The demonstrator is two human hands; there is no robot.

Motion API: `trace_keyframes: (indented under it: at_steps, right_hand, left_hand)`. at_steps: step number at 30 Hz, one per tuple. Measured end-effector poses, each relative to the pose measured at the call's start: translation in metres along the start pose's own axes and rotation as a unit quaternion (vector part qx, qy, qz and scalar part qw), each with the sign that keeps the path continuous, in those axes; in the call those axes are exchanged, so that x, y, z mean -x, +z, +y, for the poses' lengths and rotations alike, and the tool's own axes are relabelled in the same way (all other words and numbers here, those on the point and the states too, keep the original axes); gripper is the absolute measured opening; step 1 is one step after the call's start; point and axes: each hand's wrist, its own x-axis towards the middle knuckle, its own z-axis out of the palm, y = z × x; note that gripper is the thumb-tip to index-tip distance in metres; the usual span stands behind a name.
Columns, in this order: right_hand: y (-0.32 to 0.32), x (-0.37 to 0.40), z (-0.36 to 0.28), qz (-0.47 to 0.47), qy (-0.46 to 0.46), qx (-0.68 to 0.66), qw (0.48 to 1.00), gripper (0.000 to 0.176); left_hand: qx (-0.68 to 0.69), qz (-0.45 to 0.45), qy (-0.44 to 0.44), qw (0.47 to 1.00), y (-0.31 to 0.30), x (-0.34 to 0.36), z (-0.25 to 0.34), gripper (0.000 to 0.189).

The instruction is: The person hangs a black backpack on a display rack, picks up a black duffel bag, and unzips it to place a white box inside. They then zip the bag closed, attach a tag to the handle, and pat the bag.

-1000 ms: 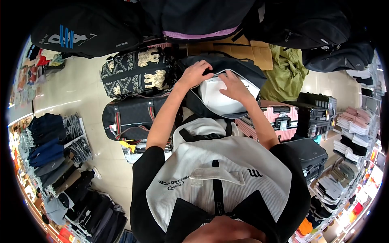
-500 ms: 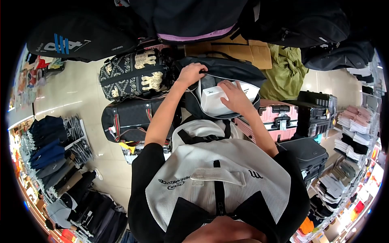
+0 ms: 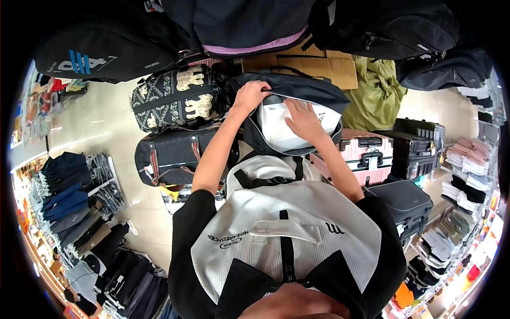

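Note:
A black bag (image 3: 255, 139) lies unzipped in front of me, its dark flap (image 3: 313, 91) raised at the far side. My left hand (image 3: 252, 97) grips the bag's upper left edge with its fingers curled round it. Inside the opening sits a white box (image 3: 281, 130) with dark lettering on its right part. My right hand (image 3: 304, 121) lies on top of the box, palm down, fingers spread and pointing away from me; the far fingertips are near the flap's edge.
An elephant-print bag (image 3: 159, 98) and a black bag with striped straps (image 3: 172, 154) stand left. Pink (image 3: 366, 154) and black suitcases (image 3: 417, 143) and a green cover (image 3: 372, 95) are right. Dark backpacks (image 3: 244, 24) hang ahead; clothes racks (image 3: 66, 181) flank the aisle.
The white box has tipped flatter and sits lower in the bag. My right hand has shifted slightly with it, and its fingers now point further forward. My left hand stays on the bag's edge.

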Motion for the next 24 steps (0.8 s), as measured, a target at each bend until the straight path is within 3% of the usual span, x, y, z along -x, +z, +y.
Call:
trace_keyframes:
  at_steps: [4,7,9,14,17,20,24]
  right_hand:
    - [0.021,-0.017,0.011,0.057,-0.003,-0.001,0.998,0.046]
    - [0.032,-0.034,0.027,-0.087,0.077,-0.039,0.993,0.041]
    - [0.038,-0.041,0.034,-0.091,0.082,-0.056,0.991,0.039]
    - [0.042,-0.065,0.047,-0.166,0.048,-0.082,0.982,0.046]
    - [0.044,-0.086,0.050,-0.254,0.125,-0.135,0.950,0.053]
    - [0.027,-0.095,0.048,-0.298,0.125,-0.168,0.931,0.060]
    - [0.042,-0.094,0.057,-0.289,0.139,-0.188,0.928,0.063]
  left_hand:
    - [-0.024,0.016,0.004,1.000,-0.012,0.009,0.015,0.022]
    - [-0.047,0.027,0.033,0.998,-0.016,0.023,0.017,0.027]
    - [-0.059,0.049,0.067,0.995,-0.014,0.029,0.014,0.028]
    - [-0.034,0.062,0.034,0.997,-0.008,0.037,0.012,0.031]
    - [-0.016,0.083,0.015,0.996,-0.005,0.032,0.006,0.031]
    - [0.013,0.078,-0.020,0.997,-0.005,0.028,-0.002,0.030]
    - [0.050,0.078,-0.062,0.994,-0.007,0.020,-0.003,0.028]
